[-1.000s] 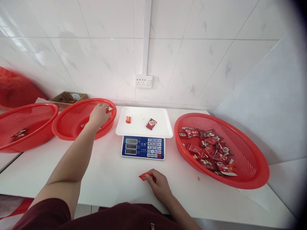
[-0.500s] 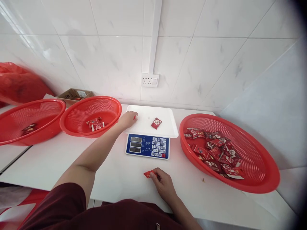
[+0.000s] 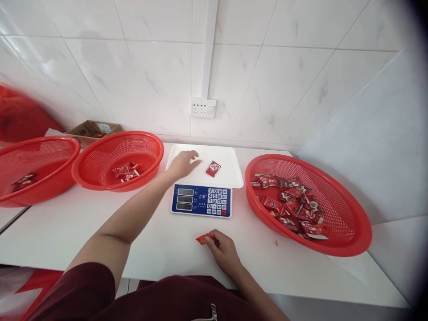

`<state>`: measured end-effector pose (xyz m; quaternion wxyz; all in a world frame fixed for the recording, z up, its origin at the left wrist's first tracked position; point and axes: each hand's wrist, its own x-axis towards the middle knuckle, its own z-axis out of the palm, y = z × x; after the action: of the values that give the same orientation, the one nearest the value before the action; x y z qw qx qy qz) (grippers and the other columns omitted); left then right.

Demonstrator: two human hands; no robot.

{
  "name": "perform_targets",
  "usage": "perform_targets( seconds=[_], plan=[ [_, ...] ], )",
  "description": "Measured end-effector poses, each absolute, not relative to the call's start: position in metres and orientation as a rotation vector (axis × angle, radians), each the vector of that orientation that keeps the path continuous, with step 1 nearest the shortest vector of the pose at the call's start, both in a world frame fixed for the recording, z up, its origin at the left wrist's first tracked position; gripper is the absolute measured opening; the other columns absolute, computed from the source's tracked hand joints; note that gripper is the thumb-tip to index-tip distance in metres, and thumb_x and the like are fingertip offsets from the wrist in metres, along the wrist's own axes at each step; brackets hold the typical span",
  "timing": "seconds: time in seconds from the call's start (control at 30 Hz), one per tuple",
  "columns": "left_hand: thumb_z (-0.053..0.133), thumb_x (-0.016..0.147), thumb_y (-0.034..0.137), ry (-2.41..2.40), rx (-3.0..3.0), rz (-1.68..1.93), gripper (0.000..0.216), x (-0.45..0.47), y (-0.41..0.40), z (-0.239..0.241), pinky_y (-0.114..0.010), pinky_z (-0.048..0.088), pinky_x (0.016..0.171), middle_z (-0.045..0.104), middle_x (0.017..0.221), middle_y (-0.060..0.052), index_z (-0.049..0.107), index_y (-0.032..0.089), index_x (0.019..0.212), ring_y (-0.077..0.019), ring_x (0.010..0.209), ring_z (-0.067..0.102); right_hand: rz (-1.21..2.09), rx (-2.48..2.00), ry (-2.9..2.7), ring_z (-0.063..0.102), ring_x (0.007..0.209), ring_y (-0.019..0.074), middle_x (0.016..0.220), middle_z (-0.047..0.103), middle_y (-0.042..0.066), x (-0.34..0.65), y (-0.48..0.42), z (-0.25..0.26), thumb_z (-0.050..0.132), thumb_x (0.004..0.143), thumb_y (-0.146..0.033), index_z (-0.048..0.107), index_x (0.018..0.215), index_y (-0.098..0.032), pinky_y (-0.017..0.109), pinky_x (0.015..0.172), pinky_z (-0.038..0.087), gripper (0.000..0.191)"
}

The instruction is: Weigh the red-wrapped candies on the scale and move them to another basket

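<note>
My left hand (image 3: 185, 163) is over the white tray (image 3: 230, 154) of a digital weighing scale, fingers apart and nothing visible in them. Just right of its fingertips, one dark red snack packet (image 3: 213, 168) with white print lies flat on the tray. Below the tray is the scale's blue keypad panel (image 3: 201, 200) with three small displays. My right hand (image 3: 224, 252) rests low over the table in front of the scale, thumb and fingers closed on a small bright red packet (image 3: 201, 239).
At right, a red perforated basket (image 3: 363, 236) holds many similar packets. Two more red baskets stand left: the nearer one (image 3: 78, 171) with several packets, the farther one (image 3: 40, 191) with a dark packet. Behind them are a cardboard box (image 3: 80, 139) and a red bag (image 3: 25, 116).
My left hand has moved right across the tray toward the packet, and its fingers have spread; the red bit at its fingertips no longer shows. My right hand keeps its packet. The view shifted slightly.
</note>
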<state>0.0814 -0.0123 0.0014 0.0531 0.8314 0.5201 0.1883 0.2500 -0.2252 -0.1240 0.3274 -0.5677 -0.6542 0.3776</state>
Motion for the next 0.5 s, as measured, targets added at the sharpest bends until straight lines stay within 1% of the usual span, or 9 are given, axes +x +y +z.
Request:
perform_targets(
  seconds=[0.03,0.13,0.2,0.27,0.37,0.43,0.5],
  plan=[
    [0.046,0.086,0.04,1.527,2.563,0.53,0.034,0.1,-0.013,-0.004,-0.032,0.045,0.079,0.064,0.101,-0.007,0.055,0.018,0.11,-0.022,0.098,0.055,0.979,-1.493,-1.712,0.047,0.056,0.0133,0.062,0.056,0.0,0.25,-0.225,-0.125,0.044,0.086,-0.042,0.061,0.073,-0.018,0.023,0.055,0.037,0.031],
    [0.053,0.081,0.038,1.452,2.615,0.447,0.037,0.143,-0.013,-0.015,-0.037,0.044,0.083,0.062,0.104,-0.009,0.053,0.018,0.113,-0.0262,0.101,0.053,0.977,-1.497,-1.688,0.047,0.056,0.0133,0.062,0.056,0.0,0.251,-0.226,-0.128,0.043,0.086,-0.042,0.06,0.073,-0.018,0.023,0.054,0.037,0.032],
    [0.054,0.08,0.03,1.418,2.631,0.412,0.033,0.157,-0.014,-0.017,-0.035,0.045,0.08,0.061,0.102,-0.009,0.054,0.019,0.111,-0.0254,0.097,0.056,0.986,-1.493,-1.663,0.048,0.055,0.0134,0.062,0.056,0.0,0.251,-0.227,-0.128,0.043,0.086,-0.043,0.058,0.072,-0.018,0.023,0.053,0.037,0.032],
    [0.051,0.081,0.02,1.382,2.644,0.403,0.03,0.159,-0.015,-0.016,-0.031,0.047,0.076,0.06,0.101,-0.007,0.054,0.02,0.11,-0.0214,0.09,0.058,1.001,-1.485,-1.651,0.048,0.055,0.0135,0.061,0.056,0.0,0.252,-0.228,-0.128,0.044,0.086,-0.044,0.057,0.072,-0.019,0.023,0.053,0.037,0.032],
    [0.043,0.08,0.007,1.384,2.652,0.473,0.035,0.141,-0.016,-0.006,-0.027,0.046,0.078,0.056,0.106,-0.006,0.055,0.021,0.11,-0.0174,0.092,0.057,1.023,-1.462,-1.666,0.048,0.054,0.0135,0.061,0.056,0.0,0.252,-0.227,-0.126,0.044,0.086,-0.044,0.058,0.072,-0.019,0.023,0.052,0.038,0.032],
    [0.041,0.079,0.004,1.489,2.62,0.628,0.037,0.113,-0.016,0.005,-0.027,0.046,0.081,0.054,0.108,-0.007,0.055,0.019,0.11,-0.0181,0.097,0.055,1.024,-1.455,-1.682,0.048,0.054,0.0134,0.06,0.056,-0.001,0.252,-0.227,-0.124,0.044,0.086,-0.044,0.059,0.072,-0.019,0.023,0.052,0.038,0.032],
    [0.042,0.079,0.005,1.695,2.521,0.829,0.036,0.073,-0.016,0.017,-0.03,0.046,0.081,0.053,0.109,-0.009,0.056,0.018,0.11,-0.0193,0.096,0.055,1.032,-1.446,-1.691,0.048,0.054,0.0134,0.061,0.057,-0.001,0.252,-0.226,-0.123,0.044,0.086,-0.044,0.06,0.073,-0.019,0.023,0.052,0.038,0.032]
  ],
)
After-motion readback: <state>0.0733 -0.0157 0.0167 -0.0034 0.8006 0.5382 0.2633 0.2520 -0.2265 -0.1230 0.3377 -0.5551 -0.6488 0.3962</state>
